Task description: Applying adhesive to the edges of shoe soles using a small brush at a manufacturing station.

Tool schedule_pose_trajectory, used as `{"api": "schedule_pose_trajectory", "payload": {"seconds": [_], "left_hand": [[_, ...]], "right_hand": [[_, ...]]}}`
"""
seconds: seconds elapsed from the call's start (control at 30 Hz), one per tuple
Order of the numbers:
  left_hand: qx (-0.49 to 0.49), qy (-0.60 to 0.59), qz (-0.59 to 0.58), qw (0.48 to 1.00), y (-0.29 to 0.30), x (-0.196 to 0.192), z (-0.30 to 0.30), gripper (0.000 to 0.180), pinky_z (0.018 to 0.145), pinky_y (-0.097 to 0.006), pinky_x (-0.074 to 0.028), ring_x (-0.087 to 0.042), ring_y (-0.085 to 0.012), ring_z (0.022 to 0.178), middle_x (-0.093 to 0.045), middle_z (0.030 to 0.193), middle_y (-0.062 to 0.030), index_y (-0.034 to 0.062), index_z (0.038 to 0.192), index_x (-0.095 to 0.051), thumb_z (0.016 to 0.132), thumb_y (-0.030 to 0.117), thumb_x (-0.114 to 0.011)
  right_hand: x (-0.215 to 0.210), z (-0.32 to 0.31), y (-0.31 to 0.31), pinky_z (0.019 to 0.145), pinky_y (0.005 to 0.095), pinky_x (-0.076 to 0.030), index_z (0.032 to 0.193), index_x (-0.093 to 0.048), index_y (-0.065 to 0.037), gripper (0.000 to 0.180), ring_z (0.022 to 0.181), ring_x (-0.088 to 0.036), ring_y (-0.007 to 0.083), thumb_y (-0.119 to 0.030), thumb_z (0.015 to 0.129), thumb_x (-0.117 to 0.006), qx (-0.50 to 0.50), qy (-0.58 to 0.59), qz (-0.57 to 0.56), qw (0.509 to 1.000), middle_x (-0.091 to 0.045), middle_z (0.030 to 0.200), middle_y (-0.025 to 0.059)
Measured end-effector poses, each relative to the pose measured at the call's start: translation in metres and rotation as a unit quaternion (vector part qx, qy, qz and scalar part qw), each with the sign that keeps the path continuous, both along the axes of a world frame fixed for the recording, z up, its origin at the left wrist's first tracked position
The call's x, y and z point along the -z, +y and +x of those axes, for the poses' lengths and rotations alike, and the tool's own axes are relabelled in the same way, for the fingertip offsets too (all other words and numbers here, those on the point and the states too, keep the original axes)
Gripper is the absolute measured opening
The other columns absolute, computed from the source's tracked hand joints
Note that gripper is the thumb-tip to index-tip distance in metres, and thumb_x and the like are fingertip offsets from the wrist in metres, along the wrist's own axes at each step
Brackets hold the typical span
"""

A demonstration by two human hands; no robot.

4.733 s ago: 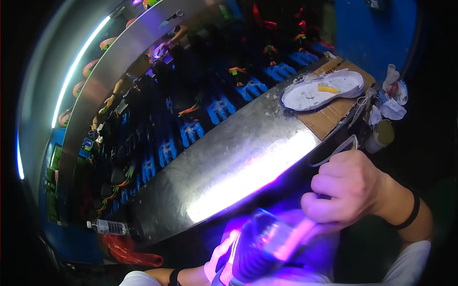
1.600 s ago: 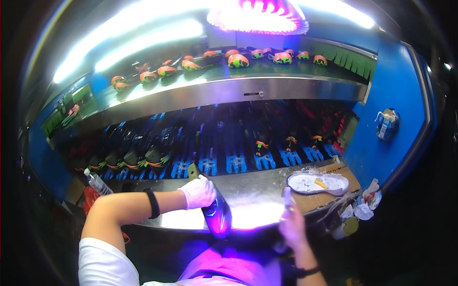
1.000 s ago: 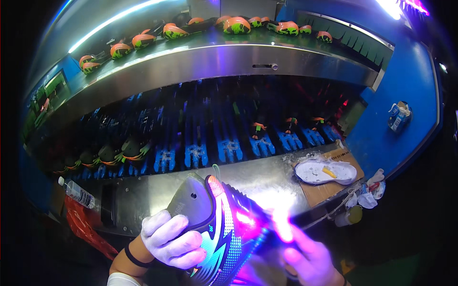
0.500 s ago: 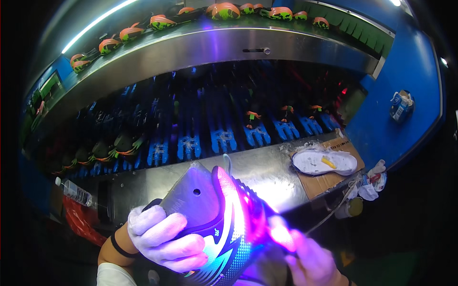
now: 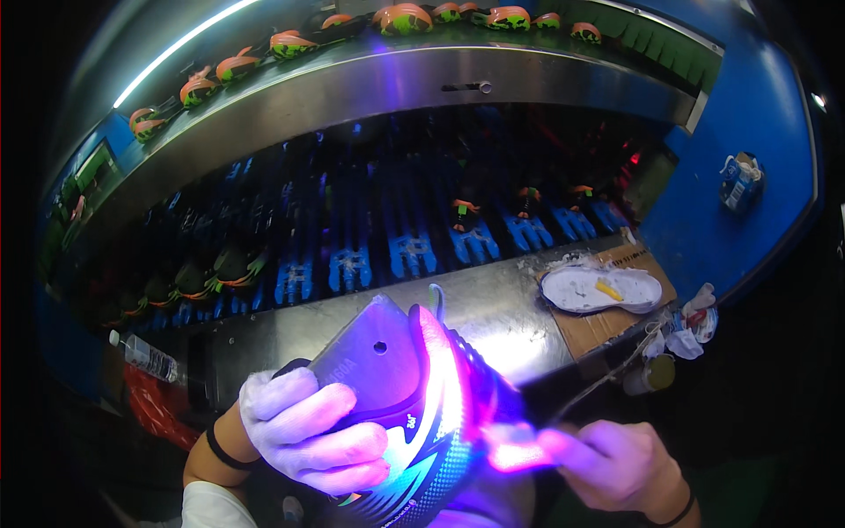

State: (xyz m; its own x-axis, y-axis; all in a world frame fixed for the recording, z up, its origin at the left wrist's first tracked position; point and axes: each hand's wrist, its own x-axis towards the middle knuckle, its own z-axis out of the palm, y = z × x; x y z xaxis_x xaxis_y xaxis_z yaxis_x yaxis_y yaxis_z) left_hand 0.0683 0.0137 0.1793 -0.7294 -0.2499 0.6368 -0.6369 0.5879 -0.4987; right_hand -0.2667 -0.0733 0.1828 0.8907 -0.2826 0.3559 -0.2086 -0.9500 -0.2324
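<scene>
Four left fingers [image 5: 339, 447] clasp a shoe [image 5: 451, 431], which could slip if they loosen; right fingers [image 5: 576, 451] pinch a blurred object [image 5: 519, 452].

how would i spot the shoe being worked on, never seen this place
Find the metal bench below the shelf of orange-and-green shoes. In front of it, the gloved left hand grips the shoe, whose opening holds a dark block with a round hole. Unlike the shelf's shoes, it is held, and shines pink and blue.
</scene>
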Motion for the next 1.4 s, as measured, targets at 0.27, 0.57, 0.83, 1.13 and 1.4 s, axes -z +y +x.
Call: {"api": "schedule_pose_trajectory", "payload": {"seconds": [0.27,0.57,0.83,1.13,1.4], "left_hand": [[-0.034,0.063,0.051,0.996,0.002,0.011,-0.01,0.036,0.059,-0.027,-0.041,-0.057,-0.0169,0.081,-0.058,0.089,0.0059,0.0255,0.098,-0.056,0.067,0.021,-0.074],[-0.063,0.159,0.009,0.985,-0.011,0.04,-0.025,0.026,0.061,-0.034,-0.047,-0.059,-0.0251,0.087,-0.061,0.087,-0.0028,0.021,0.09,-0.056,0.068,0.017,-0.07],[-0.082,0.146,0.04,0.985,-0.021,0.033,-0.038,0.034,0.071,-0.042,-0.048,-0.061,-0.0277,0.084,-0.058,0.09,-0.0072,0.0161,0.091,-0.052,0.063,0.015,-0.071],[-0.084,0.138,0.002,0.987,-0.037,0.038,-0.039,0.027,0.074,-0.038,-0.049,-0.063,-0.0235,0.086,-0.063,0.095,-0.0048,0.0165,0.087,-0.06,0.063,0.012,-0.071],[-0.106,0.116,0.044,0.987,-0.038,0.037,-0.036,0.043,0.084,-0.049,-0.05,-0.062,-0.0312,0.094,-0.06,0.102,-0.0123,0.0116,0.102,-0.05,0.064,0.012,-0.071]], "right_hand": [[0.041,0.01,0.007,0.094,0.0341,-0.049,0.132,-0.044,0.011,0.045,0.11,-0.063,0.0299,-0.006,0.092,-0.053,-0.001,-0.163,0.324,0.932,-0.058,0.125,0.0245],[0.072,0.043,0.045,0.091,0.0331,-0.05,0.133,-0.045,0.007,0.042,0.106,-0.062,0.0275,-0.012,0.096,-0.05,0.116,-0.274,0.251,0.921,-0.059,0.123,0.0195],[0.083,0.057,0.05,0.085,0.0327,-0.052,0.132,-0.046,0.007,0.045,0.098,-0.065,0.0262,-0.01,0.092,-0.056,0.152,-0.352,0.242,0.891,-0.063,0.115,0.0176],[0.084,0.043,0.058,0.102,0.036,-0.041,0.141,-0.036,0.005,0.045,0.119,-0.054,0.0304,-0.01,0.099,-0.044,0.094,-0.252,0.388,0.882,-0.053,0.131,0.0212],[0.074,0.034,0.056,0.104,0.0362,-0.04,0.141,-0.036,0.001,0.045,0.121,-0.052,0.0306,-0.009,0.098,-0.043,0.076,-0.138,0.423,0.893,-0.05,0.135,0.0209]]}}
